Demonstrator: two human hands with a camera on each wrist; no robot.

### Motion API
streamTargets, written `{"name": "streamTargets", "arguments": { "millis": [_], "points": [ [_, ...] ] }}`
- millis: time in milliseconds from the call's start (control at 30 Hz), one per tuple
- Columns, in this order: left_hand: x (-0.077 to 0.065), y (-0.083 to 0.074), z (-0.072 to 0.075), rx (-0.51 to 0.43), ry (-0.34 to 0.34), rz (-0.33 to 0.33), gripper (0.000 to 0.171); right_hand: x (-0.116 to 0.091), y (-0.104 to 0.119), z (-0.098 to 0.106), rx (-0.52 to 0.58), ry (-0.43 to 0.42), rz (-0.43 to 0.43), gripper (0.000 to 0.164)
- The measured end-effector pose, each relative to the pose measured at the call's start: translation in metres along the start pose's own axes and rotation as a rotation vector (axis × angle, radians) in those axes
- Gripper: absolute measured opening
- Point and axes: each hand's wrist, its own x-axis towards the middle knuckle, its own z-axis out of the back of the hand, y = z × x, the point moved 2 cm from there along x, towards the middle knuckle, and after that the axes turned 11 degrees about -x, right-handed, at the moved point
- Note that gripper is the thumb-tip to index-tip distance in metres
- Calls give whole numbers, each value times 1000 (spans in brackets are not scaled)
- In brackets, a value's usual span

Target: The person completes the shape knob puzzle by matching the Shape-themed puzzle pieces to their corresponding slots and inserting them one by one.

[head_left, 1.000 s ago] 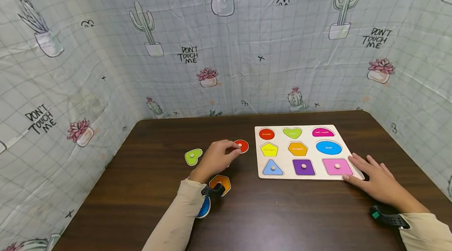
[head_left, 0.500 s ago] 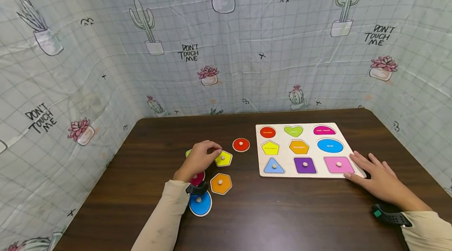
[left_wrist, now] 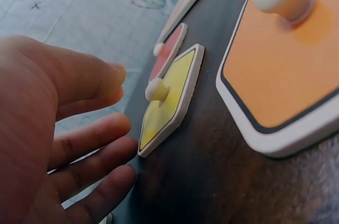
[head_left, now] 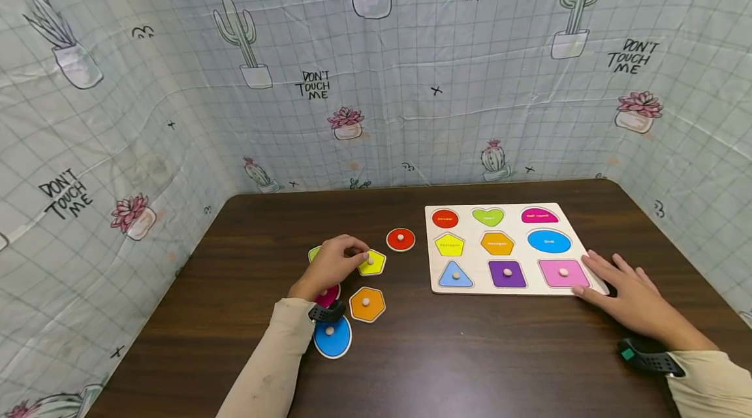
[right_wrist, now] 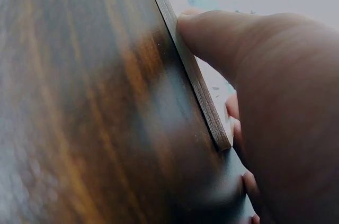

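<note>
My left hand [head_left: 331,264] hovers beside the yellow pentagon piece [head_left: 373,262], which lies flat on the table. In the left wrist view its fingers [left_wrist: 100,83] are loosely bent, with a gap between them and the pentagon's white knob [left_wrist: 156,90]. A green heart piece [head_left: 314,253] and a magenta piece [head_left: 329,296] are partly hidden under the hand and wrist. My right hand [head_left: 631,304] rests on the near right corner of the white puzzle board [head_left: 477,264], fingers spread. The right wrist view has the thumb [right_wrist: 212,33] on the board's edge.
A red circle piece [head_left: 401,240] lies behind the pentagon; an orange hexagon [head_left: 367,311] and a blue oval [head_left: 332,343] lie nearer. The board's front row holds a blue triangle [head_left: 451,280], a purple square [head_left: 499,279] and a pink rectangle [head_left: 552,277] with knobs.
My left hand has moved left, away from the red circle to the pentagon, uncovering the pentagon, hexagon and much of the oval. In the last half second it has barely moved. The right hand stays put.
</note>
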Motion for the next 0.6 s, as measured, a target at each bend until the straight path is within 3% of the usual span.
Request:
{"name": "streamTargets", "arguments": {
  "millis": [367,600],
  "points": [
    [-3,12,-5,-41,48,9,16,-2,4,-1,27,33,-1,80],
    [2,14,-4,-57,60,-1,15,0,3,1,22,-2,17,78]
  ]
}}
